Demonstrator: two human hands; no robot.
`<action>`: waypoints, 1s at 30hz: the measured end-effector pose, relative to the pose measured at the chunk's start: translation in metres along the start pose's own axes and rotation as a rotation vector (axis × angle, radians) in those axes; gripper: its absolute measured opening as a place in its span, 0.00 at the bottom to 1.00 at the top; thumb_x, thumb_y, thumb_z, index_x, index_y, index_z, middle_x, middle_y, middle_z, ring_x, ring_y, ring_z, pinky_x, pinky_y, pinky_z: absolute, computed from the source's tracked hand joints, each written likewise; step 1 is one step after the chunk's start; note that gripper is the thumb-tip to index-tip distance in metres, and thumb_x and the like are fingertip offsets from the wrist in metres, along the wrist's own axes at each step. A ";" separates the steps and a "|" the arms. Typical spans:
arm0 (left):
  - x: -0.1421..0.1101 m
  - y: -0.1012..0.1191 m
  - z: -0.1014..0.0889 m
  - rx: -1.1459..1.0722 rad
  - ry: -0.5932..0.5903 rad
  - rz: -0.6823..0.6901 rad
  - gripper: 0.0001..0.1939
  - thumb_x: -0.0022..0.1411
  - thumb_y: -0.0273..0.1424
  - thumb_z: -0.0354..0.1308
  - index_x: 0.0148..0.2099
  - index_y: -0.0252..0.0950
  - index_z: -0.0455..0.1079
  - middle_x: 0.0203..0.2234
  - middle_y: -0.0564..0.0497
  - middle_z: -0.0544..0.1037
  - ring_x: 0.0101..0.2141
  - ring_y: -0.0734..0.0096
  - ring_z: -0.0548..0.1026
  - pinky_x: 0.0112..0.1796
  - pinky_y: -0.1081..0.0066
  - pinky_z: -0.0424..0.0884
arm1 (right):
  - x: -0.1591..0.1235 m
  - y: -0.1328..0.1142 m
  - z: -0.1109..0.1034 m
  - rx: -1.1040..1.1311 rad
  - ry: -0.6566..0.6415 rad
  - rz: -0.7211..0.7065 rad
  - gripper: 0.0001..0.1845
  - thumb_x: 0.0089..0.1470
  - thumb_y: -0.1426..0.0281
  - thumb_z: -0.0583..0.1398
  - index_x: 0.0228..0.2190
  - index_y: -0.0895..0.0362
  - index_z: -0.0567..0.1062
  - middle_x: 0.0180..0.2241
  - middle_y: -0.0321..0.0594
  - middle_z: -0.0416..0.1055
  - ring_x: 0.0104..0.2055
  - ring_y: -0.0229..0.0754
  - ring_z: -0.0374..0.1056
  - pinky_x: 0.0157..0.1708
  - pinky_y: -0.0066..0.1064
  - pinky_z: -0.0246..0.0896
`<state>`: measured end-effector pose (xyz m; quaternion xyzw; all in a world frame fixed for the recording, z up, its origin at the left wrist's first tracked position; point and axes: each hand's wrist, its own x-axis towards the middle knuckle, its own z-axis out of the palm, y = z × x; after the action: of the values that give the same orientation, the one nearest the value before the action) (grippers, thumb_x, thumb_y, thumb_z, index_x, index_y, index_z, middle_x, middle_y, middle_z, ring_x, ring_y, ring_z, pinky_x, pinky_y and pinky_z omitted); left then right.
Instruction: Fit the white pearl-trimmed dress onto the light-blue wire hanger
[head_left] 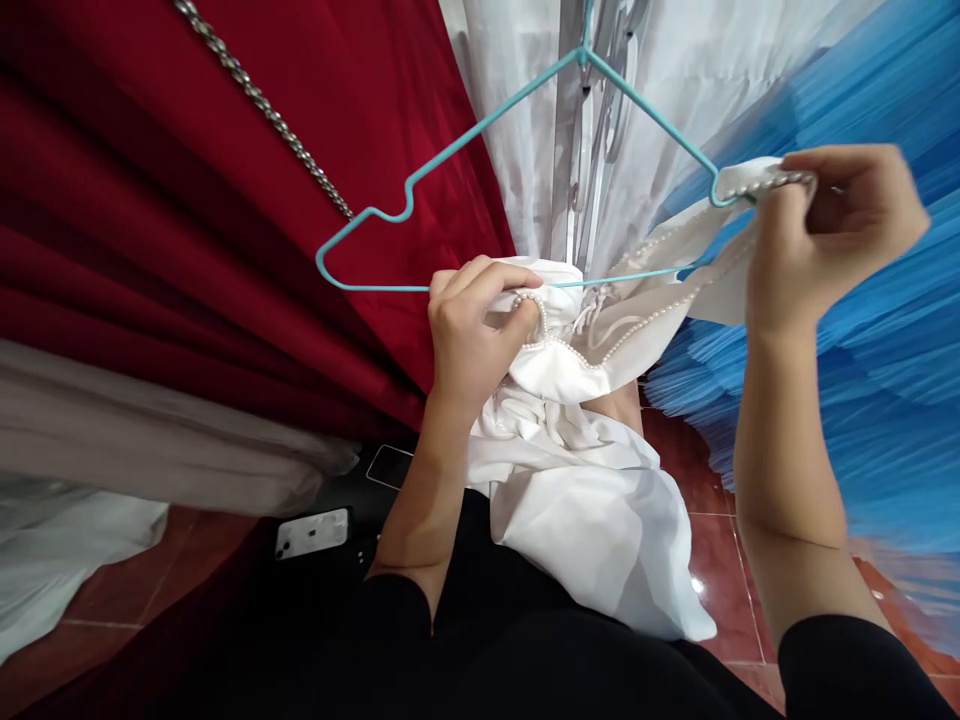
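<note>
A white dress with pearl-beaded edges hangs partly on a light-blue wire hanger and spreads down over my lap. My left hand is closed on a beaded edge of the dress, by the hanger's bottom bar. Up at the hanger's right end, my right hand pinches a beaded strap, which lies over that end. The hanger's left end carries no part of the dress. Bunched cloth hides some of the dress's neckline.
Red cloth with a rhinestone trim hangs at left. Blue tulle fills the right side, and white cloth hangs behind the hanger. Two phones, one in a pale case, lie on a black surface at lower left. Reddish floor tiles show below.
</note>
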<state>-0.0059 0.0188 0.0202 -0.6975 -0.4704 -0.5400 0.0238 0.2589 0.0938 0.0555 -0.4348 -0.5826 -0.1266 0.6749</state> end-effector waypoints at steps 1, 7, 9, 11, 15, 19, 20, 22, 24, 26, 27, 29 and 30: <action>0.000 -0.001 -0.001 0.007 -0.012 -0.003 0.11 0.57 0.19 0.61 0.37 0.40 0.77 0.32 0.56 0.80 0.35 0.67 0.76 0.45 0.62 0.65 | 0.004 0.001 -0.003 0.012 0.027 0.043 0.15 0.51 0.86 0.56 0.31 0.57 0.78 0.28 0.37 0.72 0.29 0.35 0.67 0.30 0.32 0.63; 0.003 -0.007 -0.004 0.057 -0.010 -0.014 0.12 0.57 0.19 0.63 0.37 0.43 0.80 0.29 0.56 0.77 0.34 0.68 0.74 0.44 0.61 0.64 | -0.007 0.035 -0.020 0.042 -0.080 0.237 0.10 0.54 0.79 0.62 0.31 0.51 0.80 0.32 0.37 0.78 0.34 0.38 0.75 0.34 0.34 0.70; 0.004 -0.009 -0.003 0.017 0.010 0.008 0.13 0.56 0.18 0.65 0.36 0.43 0.81 0.29 0.56 0.77 0.32 0.69 0.75 0.43 0.61 0.64 | -0.027 0.042 -0.024 0.049 -0.143 0.318 0.03 0.53 0.74 0.66 0.30 0.53 0.79 0.29 0.39 0.78 0.31 0.37 0.74 0.31 0.33 0.70; 0.004 -0.010 -0.001 -0.038 0.013 0.010 0.15 0.54 0.16 0.66 0.35 0.42 0.81 0.29 0.56 0.78 0.32 0.70 0.75 0.42 0.62 0.64 | -0.050 0.037 -0.029 0.007 -0.257 0.325 0.01 0.53 0.70 0.66 0.31 0.54 0.79 0.29 0.38 0.78 0.28 0.36 0.73 0.30 0.33 0.71; 0.004 -0.006 0.007 -0.081 0.037 -0.020 0.16 0.52 0.14 0.66 0.34 0.41 0.82 0.28 0.56 0.77 0.32 0.70 0.75 0.42 0.63 0.64 | -0.079 -0.001 -0.037 0.028 -0.569 -0.047 0.07 0.55 0.73 0.63 0.36 0.52 0.80 0.39 0.37 0.82 0.39 0.40 0.78 0.41 0.37 0.76; 0.004 -0.001 0.013 -0.091 0.014 -0.071 0.14 0.54 0.16 0.65 0.35 0.42 0.81 0.29 0.56 0.78 0.34 0.70 0.76 0.44 0.63 0.67 | -0.079 -0.037 -0.023 0.141 -0.593 -0.224 0.14 0.57 0.75 0.60 0.43 0.48 0.80 0.52 0.38 0.78 0.50 0.44 0.77 0.48 0.41 0.76; 0.003 -0.001 0.014 -0.097 0.008 -0.077 0.14 0.54 0.17 0.65 0.35 0.42 0.81 0.30 0.56 0.79 0.34 0.69 0.77 0.44 0.63 0.68 | -0.078 -0.042 -0.016 0.169 -0.588 -0.198 0.16 0.58 0.75 0.59 0.45 0.48 0.79 0.50 0.39 0.78 0.50 0.44 0.76 0.48 0.41 0.76; 0.002 0.000 0.014 -0.144 -0.020 -0.064 0.13 0.56 0.18 0.64 0.36 0.42 0.80 0.32 0.56 0.81 0.37 0.69 0.79 0.46 0.63 0.70 | -0.079 -0.045 -0.003 0.201 -0.531 -0.131 0.17 0.59 0.75 0.57 0.46 0.49 0.79 0.42 0.40 0.77 0.46 0.43 0.76 0.46 0.41 0.76; -0.004 -0.002 0.011 -0.206 -0.062 -0.013 0.12 0.58 0.19 0.61 0.37 0.41 0.79 0.37 0.55 0.84 0.42 0.67 0.80 0.50 0.61 0.71 | -0.084 -0.043 0.008 0.193 -0.443 -0.089 0.16 0.59 0.73 0.56 0.44 0.49 0.80 0.37 0.39 0.74 0.41 0.42 0.74 0.43 0.41 0.75; -0.015 -0.004 0.006 -0.249 -0.075 0.044 0.10 0.59 0.21 0.60 0.36 0.41 0.77 0.41 0.54 0.84 0.48 0.64 0.80 0.54 0.57 0.71 | -0.089 -0.039 0.014 0.177 -0.394 -0.072 0.16 0.60 0.71 0.56 0.42 0.48 0.81 0.37 0.40 0.72 0.41 0.43 0.73 0.43 0.43 0.74; -0.023 -0.006 0.001 -0.262 -0.063 0.064 0.09 0.59 0.22 0.60 0.36 0.42 0.77 0.41 0.54 0.84 0.48 0.63 0.80 0.54 0.56 0.72 | -0.091 -0.038 0.016 0.182 -0.391 -0.067 0.16 0.60 0.70 0.55 0.43 0.48 0.81 0.37 0.40 0.72 0.41 0.43 0.73 0.43 0.44 0.74; -0.040 -0.016 -0.010 -0.264 -0.019 0.039 0.07 0.59 0.24 0.61 0.36 0.42 0.77 0.38 0.53 0.83 0.45 0.63 0.80 0.49 0.58 0.74 | -0.094 -0.037 0.018 0.206 -0.397 -0.056 0.16 0.60 0.70 0.55 0.44 0.48 0.81 0.38 0.41 0.72 0.41 0.43 0.73 0.45 0.45 0.73; -0.049 -0.023 -0.017 -0.258 0.009 -0.012 0.07 0.59 0.24 0.61 0.37 0.41 0.77 0.36 0.52 0.82 0.41 0.64 0.80 0.45 0.60 0.75 | -0.094 -0.037 0.018 0.212 -0.400 -0.048 0.16 0.60 0.70 0.55 0.43 0.48 0.81 0.37 0.40 0.71 0.41 0.43 0.72 0.46 0.45 0.73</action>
<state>-0.0331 -0.0082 -0.0216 -0.6895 -0.4010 -0.5994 -0.0674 0.1950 0.0535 -0.0132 -0.3639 -0.7250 0.0077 0.5847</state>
